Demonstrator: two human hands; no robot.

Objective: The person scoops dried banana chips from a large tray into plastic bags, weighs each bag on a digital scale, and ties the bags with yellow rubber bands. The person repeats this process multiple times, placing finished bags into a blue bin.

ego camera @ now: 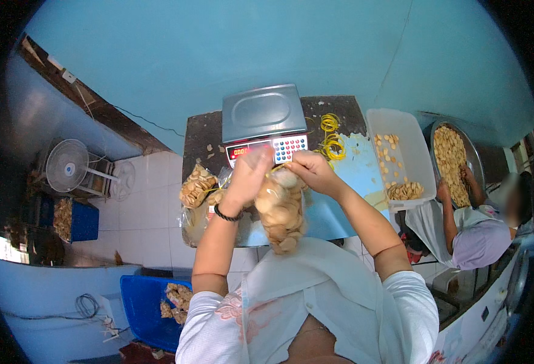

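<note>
A clear plastic bag of round, pale brown crackers hangs upright before my chest, slightly blurred. A thin yellow tie crosses at its gathered neck. My right hand pinches the tie at the right side of the neck. On the other side, my left hand is blurred by motion, its fingers closed around the tie; the exact grip is hard to make out. Just beyond both hands stands a digital weighing scale with a bare metal pan, its keypad partly covered by my left hand.
More bagged crackers lie on the worn table at left. Yellow tie coils sit right of the scale. Further right are a plastic bin and a co-worker reaching into a cracker-filled metal basin. A blue tub stands lower left.
</note>
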